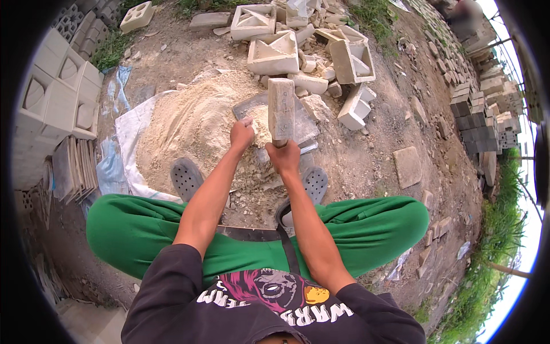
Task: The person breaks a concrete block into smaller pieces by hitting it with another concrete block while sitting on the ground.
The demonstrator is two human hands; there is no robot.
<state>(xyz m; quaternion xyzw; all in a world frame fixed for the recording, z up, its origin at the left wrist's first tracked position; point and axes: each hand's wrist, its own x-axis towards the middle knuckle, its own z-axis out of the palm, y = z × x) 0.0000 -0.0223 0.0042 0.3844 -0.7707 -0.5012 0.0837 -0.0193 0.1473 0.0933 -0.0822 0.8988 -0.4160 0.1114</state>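
My right hand is wrapped round the short handle of a mallet, whose long, pale, dust-covered head stands up beyond my fist. The head hides part of a flat grey slab on the ground. Crushed cream-coloured powder lies on that slab. At the slab's near left edge, beside the powder, is my left hand with its fingers curled in; what they hold, if anything, cannot be made out. To the left, a large heap of the same powder spreads over a white sheet.
Broken cream moulded blocks and rubble are piled beyond the slab. Pale patterned blocks are stacked at left, above leaning thin boards. Grey bricks stand at right. My clogs flank the work spot.
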